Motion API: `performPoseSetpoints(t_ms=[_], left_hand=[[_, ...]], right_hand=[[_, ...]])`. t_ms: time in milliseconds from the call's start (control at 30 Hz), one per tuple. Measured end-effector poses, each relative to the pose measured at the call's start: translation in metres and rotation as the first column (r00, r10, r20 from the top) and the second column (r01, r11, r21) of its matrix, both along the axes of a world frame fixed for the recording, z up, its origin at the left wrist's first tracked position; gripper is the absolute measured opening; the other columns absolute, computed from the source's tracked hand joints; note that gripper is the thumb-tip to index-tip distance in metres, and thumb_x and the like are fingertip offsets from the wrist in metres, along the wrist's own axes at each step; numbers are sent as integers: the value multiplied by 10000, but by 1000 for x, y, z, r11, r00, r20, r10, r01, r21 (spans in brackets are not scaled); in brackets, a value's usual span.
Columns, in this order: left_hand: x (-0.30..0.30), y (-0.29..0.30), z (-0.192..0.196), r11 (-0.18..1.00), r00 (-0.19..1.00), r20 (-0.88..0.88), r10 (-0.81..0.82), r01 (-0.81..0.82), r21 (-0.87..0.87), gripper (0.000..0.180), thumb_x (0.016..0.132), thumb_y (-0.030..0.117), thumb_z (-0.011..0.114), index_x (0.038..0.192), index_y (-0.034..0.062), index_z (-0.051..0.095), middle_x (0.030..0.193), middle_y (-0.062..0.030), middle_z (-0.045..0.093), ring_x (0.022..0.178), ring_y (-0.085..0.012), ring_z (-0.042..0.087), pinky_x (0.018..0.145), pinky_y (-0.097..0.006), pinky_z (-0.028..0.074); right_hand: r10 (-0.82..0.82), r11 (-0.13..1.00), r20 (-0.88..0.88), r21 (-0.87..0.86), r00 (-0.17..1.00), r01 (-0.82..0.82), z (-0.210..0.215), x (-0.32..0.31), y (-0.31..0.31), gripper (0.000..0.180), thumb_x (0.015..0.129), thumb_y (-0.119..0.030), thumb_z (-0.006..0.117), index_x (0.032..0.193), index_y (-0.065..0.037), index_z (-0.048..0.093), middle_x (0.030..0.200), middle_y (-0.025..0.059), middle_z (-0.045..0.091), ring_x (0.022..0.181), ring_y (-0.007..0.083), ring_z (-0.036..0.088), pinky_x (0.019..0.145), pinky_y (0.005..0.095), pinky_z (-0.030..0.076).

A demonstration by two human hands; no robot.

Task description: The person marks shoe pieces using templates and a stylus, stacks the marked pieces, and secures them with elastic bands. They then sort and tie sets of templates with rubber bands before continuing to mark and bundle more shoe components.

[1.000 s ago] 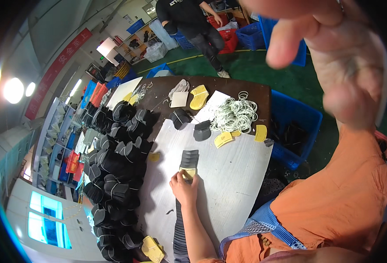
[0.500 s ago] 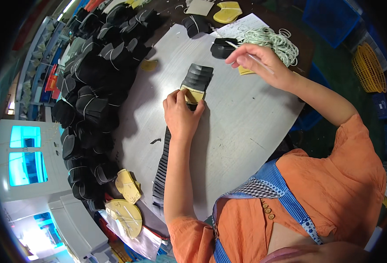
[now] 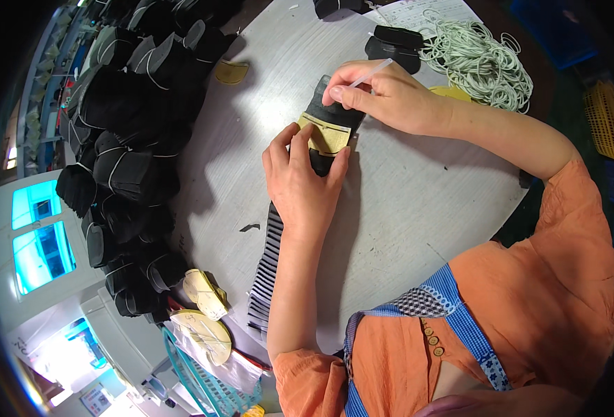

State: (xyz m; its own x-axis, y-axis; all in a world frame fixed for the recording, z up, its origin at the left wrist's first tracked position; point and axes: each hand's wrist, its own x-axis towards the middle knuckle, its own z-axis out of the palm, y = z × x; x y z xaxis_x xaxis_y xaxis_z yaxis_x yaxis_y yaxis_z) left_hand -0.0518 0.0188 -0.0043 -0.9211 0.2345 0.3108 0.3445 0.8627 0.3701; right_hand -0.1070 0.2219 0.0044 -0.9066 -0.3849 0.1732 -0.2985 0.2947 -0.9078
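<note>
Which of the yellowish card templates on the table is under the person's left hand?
The template lying on the black stack, pinned by the left hand; the others lie untouched at the table edges.

Open tabletop [image 3: 418, 201] lies to the right of the left hand [image 3: 300, 187] and below the right forearm, bare metal with nothing standing on it, and a second open strip runs between the left hand and the heap of bundled black pieces [image 3: 126, 146]. That heap walls off the whole left edge. Ahead, the right hand [image 3: 383, 97] and the black stack with its tan template [image 3: 328, 132] block the middle, with the pile of white elastic loops [image 3: 480, 59] just beyond. Along the left forearm a row of black strips [image 3: 266, 271] narrows the near side.
</note>
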Motion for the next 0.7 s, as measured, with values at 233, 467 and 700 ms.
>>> performPoseSetpoints(t_ms=[233,467,700], left_hand=[[-3,0,-7,999,999,-33,-22,23,26,527,744,276,833,1180,45,647,1242,-136,593,1143,-318,560,972,-412,472],[-1,2,-10,1000,999,-42,-14,15,28,527,698,244,830,1137,18,644,1215,-159,591,1098,-339,546,937,-426,480],[-2,3,-7,1000,996,-79,-27,27,0,522,699,235,821,1128,8,629,1205,-158,586,1083,-337,546,931,-422,480]], right_hand=[[36,997,-173,69,984,-24,-13,-14,-17,256,971,-212,570,962,27,660,907,128,691,793,226,657,745,329,512],[117,957,-499,287,859,36,-17,1,-23,219,950,-194,580,890,2,657,834,159,656,807,340,648,729,410,511],[41,999,-150,25,988,-37,3,15,18,242,964,-197,555,937,17,663,784,112,668,743,202,646,708,332,510]])
